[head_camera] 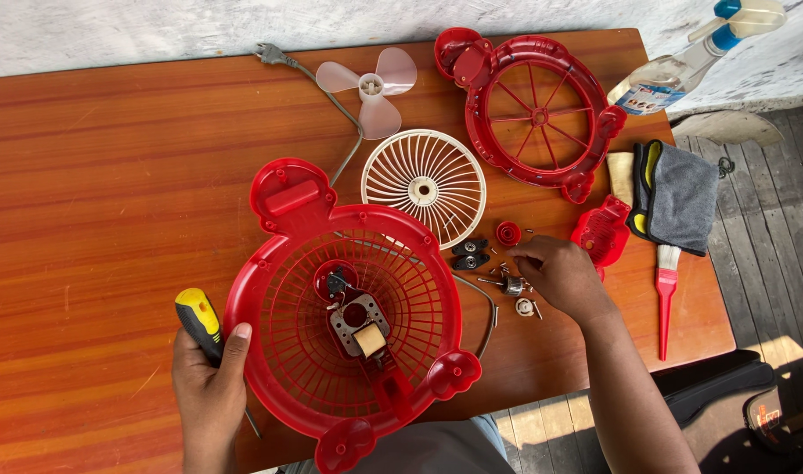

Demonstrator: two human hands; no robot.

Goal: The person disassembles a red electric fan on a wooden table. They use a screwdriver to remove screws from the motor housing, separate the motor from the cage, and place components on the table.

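Housing (270, 338) cradling motor (359, 326)

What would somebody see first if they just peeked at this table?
Probably the big red fan housing near the table's front edge, its small motor showing in the middle. The left hand holds a yellow-handled screwdriver beside it, while the right hand reaches among small loose parts. Behind lie a white round grille and a pale fan blade.

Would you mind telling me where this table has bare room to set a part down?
The widest free patch is the table's left half, bordered by the red grille and power cord. It is crowded around the right hand, among small parts, the white grille and grey cloth.
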